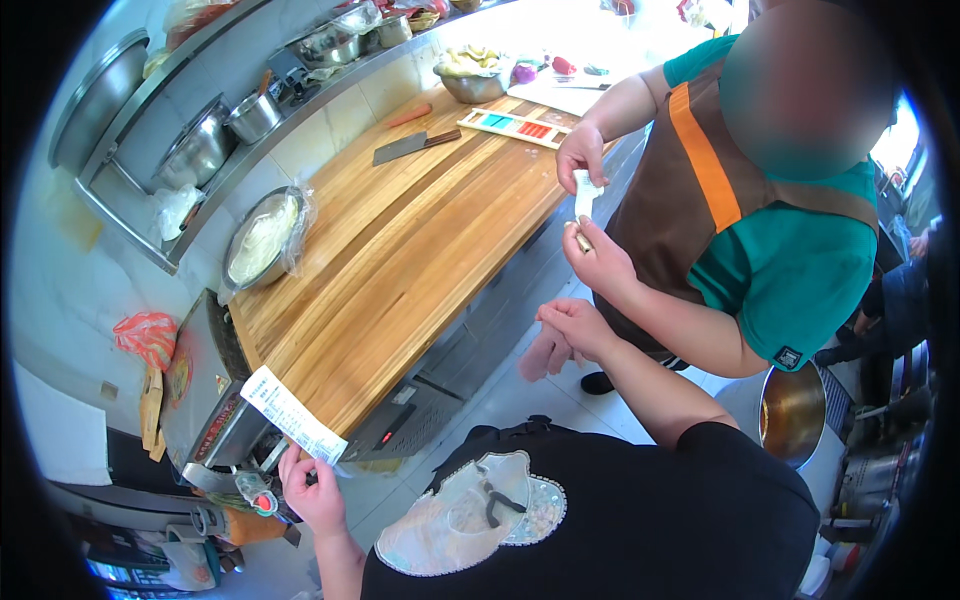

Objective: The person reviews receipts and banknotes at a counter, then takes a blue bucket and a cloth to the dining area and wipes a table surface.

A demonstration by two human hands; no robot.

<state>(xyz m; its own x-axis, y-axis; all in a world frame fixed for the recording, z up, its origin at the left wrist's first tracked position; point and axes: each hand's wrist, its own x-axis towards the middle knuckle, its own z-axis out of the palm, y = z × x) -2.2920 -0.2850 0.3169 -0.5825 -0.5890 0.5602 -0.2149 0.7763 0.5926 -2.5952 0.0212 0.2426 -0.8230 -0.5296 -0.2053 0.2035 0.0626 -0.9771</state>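
My left hand (311, 491) pinches a printed paper receipt (292, 416) by its lower edge, beyond the near corner of the wooden worktop (390, 277). The slip bears writing and lies face up to me. In front of my chest, my right hand (581, 326) grips a limp pink glove (544, 354) that hangs from the fingers. Close above it are a co-worker's hands (600, 259), with a curled white paper slip (585, 193) between them. A small pale thing shows in the co-worker's lower hand, too small to name.
On the worktop are a cleaver (409, 146), a carrot (409, 115), a slicer board (517, 127) and a bowl of dough (262, 236). A steel machine (214, 390) stands at its left end. A co-worker in a brown apron (660, 202) stands opposite. Behind is a large metal pot (795, 412).
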